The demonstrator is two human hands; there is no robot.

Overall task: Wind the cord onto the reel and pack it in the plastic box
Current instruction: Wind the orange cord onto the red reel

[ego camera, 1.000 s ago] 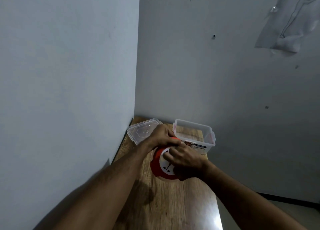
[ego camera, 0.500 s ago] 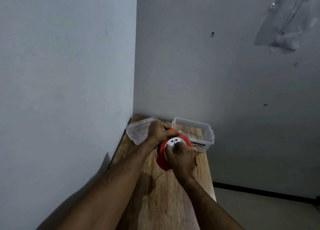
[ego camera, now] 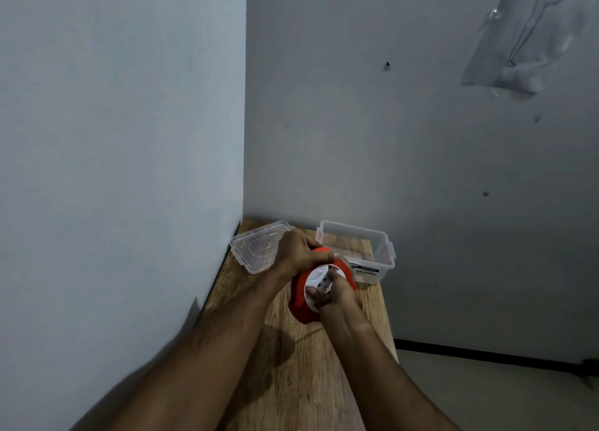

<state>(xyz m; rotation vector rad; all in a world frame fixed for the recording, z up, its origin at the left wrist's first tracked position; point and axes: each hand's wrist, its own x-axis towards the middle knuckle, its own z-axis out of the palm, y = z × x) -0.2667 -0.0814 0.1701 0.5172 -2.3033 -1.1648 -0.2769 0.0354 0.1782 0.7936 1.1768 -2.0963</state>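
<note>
A round red cord reel with a white socket face is held upright just above the wooden table. My left hand grips its top rim from the left. Over the white face, my right hand has its fingers closed on the centre. No loose cord shows. The clear plastic box stands open behind the reel, near the back wall. Its clear lid lies to the left, partly under my left hand.
The table is narrow and fills a corner, with walls on the left and at the back. Its right edge drops to the floor. A clear plastic sheet is stuck high on the back wall.
The reel has turned in my hands and its white face shows more. My right hand shifted lower on the face. The view has tilted slightly.
</note>
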